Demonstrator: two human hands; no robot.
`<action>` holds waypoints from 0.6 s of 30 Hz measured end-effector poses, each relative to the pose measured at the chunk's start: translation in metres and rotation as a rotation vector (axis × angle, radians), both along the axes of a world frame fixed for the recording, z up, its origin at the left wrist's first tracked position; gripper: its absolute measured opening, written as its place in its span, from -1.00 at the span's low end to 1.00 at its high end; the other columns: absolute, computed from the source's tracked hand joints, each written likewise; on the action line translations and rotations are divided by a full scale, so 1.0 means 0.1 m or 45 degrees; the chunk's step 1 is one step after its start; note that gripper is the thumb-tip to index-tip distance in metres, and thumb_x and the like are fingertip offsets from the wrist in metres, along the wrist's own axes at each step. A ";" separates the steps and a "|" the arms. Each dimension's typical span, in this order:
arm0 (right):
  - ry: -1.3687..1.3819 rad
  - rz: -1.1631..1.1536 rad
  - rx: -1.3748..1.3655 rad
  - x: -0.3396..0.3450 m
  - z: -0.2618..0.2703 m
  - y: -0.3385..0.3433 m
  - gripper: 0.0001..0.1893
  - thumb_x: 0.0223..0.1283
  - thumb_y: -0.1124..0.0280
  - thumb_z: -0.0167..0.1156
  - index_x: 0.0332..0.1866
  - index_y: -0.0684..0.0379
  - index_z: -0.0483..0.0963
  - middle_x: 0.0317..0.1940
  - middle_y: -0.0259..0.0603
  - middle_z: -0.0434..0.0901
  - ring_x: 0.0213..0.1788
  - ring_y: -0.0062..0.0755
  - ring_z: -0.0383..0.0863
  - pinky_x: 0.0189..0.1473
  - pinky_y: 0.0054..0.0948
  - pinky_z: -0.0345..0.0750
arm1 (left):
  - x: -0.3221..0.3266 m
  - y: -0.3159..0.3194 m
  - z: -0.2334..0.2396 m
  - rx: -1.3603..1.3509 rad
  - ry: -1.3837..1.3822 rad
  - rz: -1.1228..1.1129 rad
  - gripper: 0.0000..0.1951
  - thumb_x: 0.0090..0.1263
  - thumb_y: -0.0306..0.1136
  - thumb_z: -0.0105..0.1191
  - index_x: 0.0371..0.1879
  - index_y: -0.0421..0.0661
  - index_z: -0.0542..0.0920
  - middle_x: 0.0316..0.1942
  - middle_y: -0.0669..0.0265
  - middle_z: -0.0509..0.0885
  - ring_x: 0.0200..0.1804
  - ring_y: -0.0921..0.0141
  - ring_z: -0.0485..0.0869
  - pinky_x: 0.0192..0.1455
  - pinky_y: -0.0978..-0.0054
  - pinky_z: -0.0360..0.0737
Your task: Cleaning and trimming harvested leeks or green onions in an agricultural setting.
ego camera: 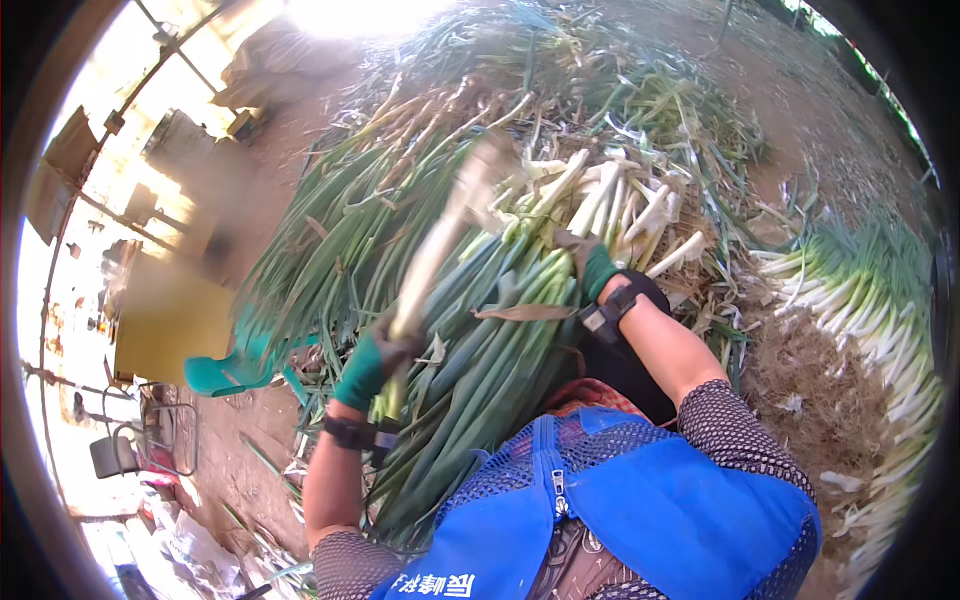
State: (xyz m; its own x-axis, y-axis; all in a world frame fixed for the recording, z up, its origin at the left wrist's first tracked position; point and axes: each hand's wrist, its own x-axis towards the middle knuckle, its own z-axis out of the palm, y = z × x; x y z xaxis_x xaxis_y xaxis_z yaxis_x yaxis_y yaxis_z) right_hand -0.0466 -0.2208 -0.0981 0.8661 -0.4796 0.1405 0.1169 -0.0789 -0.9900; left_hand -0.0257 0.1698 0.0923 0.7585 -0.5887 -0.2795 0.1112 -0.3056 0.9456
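Observation:
My left hand [386, 352], in a green and dark work glove, grips a large green onion [429, 274] by its lower stalk; the white root end points up and away and is blurred. Under and beside it a big heap of green onions [457, 337] spreads over my lap, leaves towards me. My right hand [589, 259], gloved the same way, rests on the white stalks [606, 199] at the heap's right side. Its fingers are partly hidden, so its hold is unclear. Both wrists wear dark straps with small devices.
Cleaned green onions [847, 300] lie in a long row at the right, beside a pile of trimmed roots [814, 390]. Loose leaves [675, 97] cover the ground ahead. A green plastic chair [225, 373], a yellow panel [169, 319] and a metal-framed chair [112, 454] stand at the left.

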 end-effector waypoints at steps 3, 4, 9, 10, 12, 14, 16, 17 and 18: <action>-0.022 0.124 0.624 -0.24 0.48 0.69 -0.37 0.11 0.15 0.48 0.07 0.45 0.41 -0.17 -0.16 0.64 -0.21 -0.45 0.61 -0.19 -0.41 0.59 | 0.37 -0.07 0.35 -0.119 -0.113 0.087 -0.73 0.29 -0.30 0.16 -0.12 -0.18 0.58 -0.39 0.36 0.64 -0.39 0.51 0.58 -0.27 0.58 0.54; -0.192 0.202 0.746 -0.34 0.65 1.02 -0.42 0.10 0.13 0.49 0.02 0.37 0.44 -0.23 -0.24 0.63 -0.26 -0.50 0.59 -0.22 -0.45 0.58 | 0.47 -0.13 0.45 -0.180 -0.133 0.086 -0.73 0.29 -0.27 0.16 -0.13 -0.18 0.59 -0.41 0.37 0.64 -0.39 0.51 0.58 -0.27 0.59 0.53; 0.012 0.517 0.787 -0.81 1.47 1.98 -0.50 0.21 0.26 0.42 0.13 0.30 0.41 -0.16 -0.24 0.64 -0.17 -0.49 0.63 -0.16 -0.40 0.63 | 0.62 -0.52 0.59 0.098 -0.132 0.026 -0.71 0.36 -0.09 0.21 -0.33 -0.09 0.66 -0.46 0.37 0.67 -0.39 0.52 0.61 -0.32 0.57 0.52; -0.122 0.620 0.843 -0.89 1.55 2.09 -0.49 0.23 0.29 0.40 0.18 0.29 0.39 -0.10 -0.22 0.64 -0.08 -0.46 0.64 -0.05 -0.40 0.62 | 0.58 -0.60 0.53 0.065 -0.104 -0.078 -0.71 0.39 -0.12 0.20 -0.23 -0.12 0.67 -0.44 0.44 0.66 -0.41 0.53 0.59 -0.32 0.57 0.53; -0.111 0.819 0.874 -0.95 1.61 2.19 -0.51 0.26 0.33 0.37 0.21 0.26 0.40 0.00 -0.23 0.63 0.08 -0.46 0.60 0.13 -0.39 0.56 | 0.49 -0.89 0.29 0.228 -0.147 -0.106 -0.69 0.34 -0.15 0.28 -0.14 -0.16 0.67 -0.40 0.45 0.66 -0.40 0.55 0.58 -0.30 0.53 0.55; -0.061 0.918 0.851 -1.00 1.59 2.17 -0.50 0.27 0.30 0.37 0.23 0.25 0.40 0.03 -0.22 0.62 0.09 -0.46 0.58 0.16 -0.40 0.54 | 0.37 -1.03 0.11 0.181 -0.088 -0.417 -0.64 0.26 -0.19 0.36 -0.08 -0.17 0.67 -0.37 0.44 0.67 -0.36 0.55 0.57 -0.27 0.51 0.55; 0.100 1.032 0.683 -1.03 1.51 2.03 -0.51 0.28 0.31 0.35 0.24 0.26 0.41 0.04 -0.24 0.62 0.08 -0.48 0.59 0.15 -0.41 0.54 | 0.31 -1.07 0.04 0.409 -0.220 -0.405 -0.60 0.14 -0.21 0.42 -0.11 -0.17 0.68 -0.40 0.40 0.67 -0.37 0.52 0.59 -0.25 0.50 0.55; 0.119 1.110 0.495 -1.03 1.47 1.95 -0.48 0.27 0.23 0.34 0.24 0.28 0.42 0.04 -0.17 0.65 0.07 -0.39 0.62 0.16 -0.37 0.53 | 0.29 -1.06 0.05 0.410 -0.239 -0.443 -0.62 0.15 -0.22 0.40 -0.14 -0.19 0.68 -0.40 0.35 0.69 -0.36 0.49 0.61 -0.26 0.47 0.57; 0.031 1.075 0.514 -1.05 1.42 1.82 -0.48 0.27 0.23 0.34 0.24 0.28 0.42 0.04 -0.17 0.65 0.07 -0.39 0.62 0.16 -0.37 0.53 | 0.26 -1.02 0.08 0.467 -0.287 -0.476 -0.63 0.16 -0.22 0.39 -0.17 -0.21 0.69 -0.40 0.31 0.71 -0.36 0.45 0.64 -0.27 0.43 0.58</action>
State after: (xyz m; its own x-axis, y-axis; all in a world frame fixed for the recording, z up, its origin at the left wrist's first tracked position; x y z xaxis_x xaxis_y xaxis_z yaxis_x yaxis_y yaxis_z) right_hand -0.1516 -0.0385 0.0436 0.9505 0.3010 0.0776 -0.0425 0.3732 -0.9268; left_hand 0.0005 0.0678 0.1006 0.5816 -0.7236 -0.3716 -0.2599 -0.5982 0.7580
